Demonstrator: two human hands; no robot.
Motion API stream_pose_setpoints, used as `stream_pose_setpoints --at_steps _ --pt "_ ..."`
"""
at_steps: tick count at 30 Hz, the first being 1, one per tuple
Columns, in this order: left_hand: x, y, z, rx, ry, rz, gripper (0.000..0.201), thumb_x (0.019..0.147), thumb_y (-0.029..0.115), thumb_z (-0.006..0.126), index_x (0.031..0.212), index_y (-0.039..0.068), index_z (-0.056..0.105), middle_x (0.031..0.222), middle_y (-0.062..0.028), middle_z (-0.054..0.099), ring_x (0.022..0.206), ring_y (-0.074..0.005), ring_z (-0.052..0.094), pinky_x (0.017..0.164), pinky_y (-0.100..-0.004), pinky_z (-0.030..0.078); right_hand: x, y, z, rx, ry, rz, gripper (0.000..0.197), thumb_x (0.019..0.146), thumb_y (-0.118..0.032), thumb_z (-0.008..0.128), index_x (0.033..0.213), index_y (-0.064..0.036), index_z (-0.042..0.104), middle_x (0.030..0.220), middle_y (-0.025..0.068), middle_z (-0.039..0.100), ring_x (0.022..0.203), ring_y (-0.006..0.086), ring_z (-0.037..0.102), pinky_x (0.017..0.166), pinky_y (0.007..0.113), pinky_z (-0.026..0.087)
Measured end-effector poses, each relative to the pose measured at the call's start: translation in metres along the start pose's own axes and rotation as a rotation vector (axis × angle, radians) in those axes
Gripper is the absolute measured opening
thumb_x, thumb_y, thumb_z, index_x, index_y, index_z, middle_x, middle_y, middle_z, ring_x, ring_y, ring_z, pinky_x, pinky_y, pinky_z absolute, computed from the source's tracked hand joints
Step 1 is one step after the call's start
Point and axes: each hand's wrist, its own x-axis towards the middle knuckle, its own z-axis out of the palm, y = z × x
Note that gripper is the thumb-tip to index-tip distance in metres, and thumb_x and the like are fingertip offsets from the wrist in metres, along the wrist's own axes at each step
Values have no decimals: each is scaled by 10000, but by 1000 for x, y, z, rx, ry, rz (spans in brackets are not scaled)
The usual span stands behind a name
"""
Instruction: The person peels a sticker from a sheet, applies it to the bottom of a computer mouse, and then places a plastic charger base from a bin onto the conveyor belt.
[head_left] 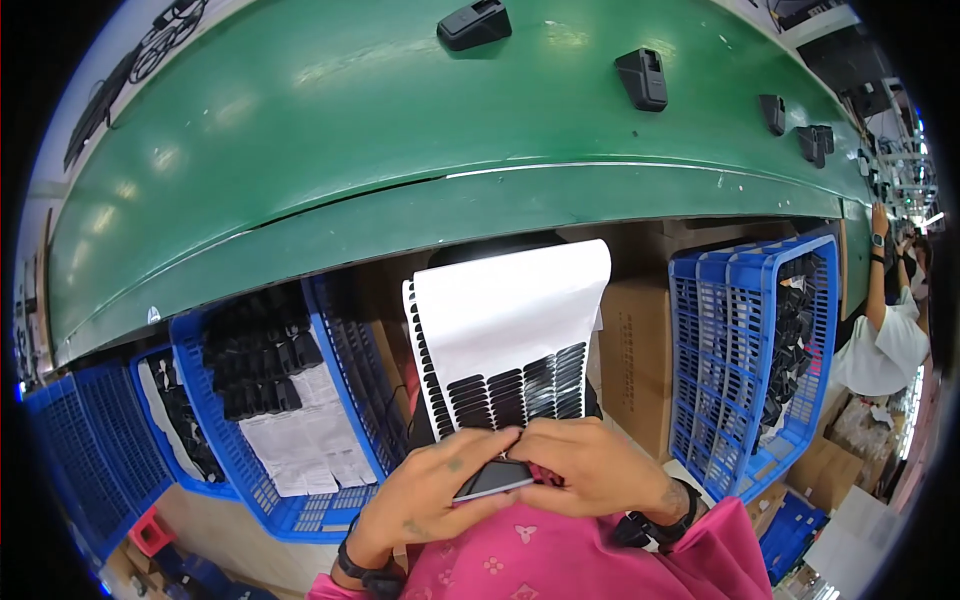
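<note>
Both hands meet low in the middle, close to my pink shirt. My left hand point(440, 485) is closed on the left side of a small dark, flat-faced piece with a grey edge point(495, 479). My right hand point(595, 467) grips its right side, fingers bent over the top; its exact kind is partly hidden. Just beyond my hands, a sheet of black stickers point(505, 395) in columns lies over my lap. Its far part is covered by a curled white sheet point(510, 300).
Ahead runs a green conveyor belt point(330, 110) carrying black dock-like housings point(643, 80). A blue crate point(275, 490) with black parts and paper stands left; another blue crate point(720, 370) stands right, beside a cardboard box point(637, 365). A co-worker's arm point(877, 270) reaches in at far right.
</note>
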Motion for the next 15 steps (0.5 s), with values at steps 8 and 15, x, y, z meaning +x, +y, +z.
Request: stream_pose_setpoints --at_steps 8,15 --pt "-13 -23 -9 -799 631 -115 764 914 593 435 1407 18 337 1164 -34 552 974 -116 555 688 -253 459 34 25 56 -290 688 15 394 749 -24 721 1129 16 625 915 113 578 740 246 571 638 322 477" --pt "-6 -40 2 -1137 575 -20 546 1000 424 353 1408 61 326 1255 -140 521 977 -214 550 689 -323 442 46 42 81 -591 760 -91 378 705 14 727 1073 16 641 912 113 532 834 294 500 725 386 412"
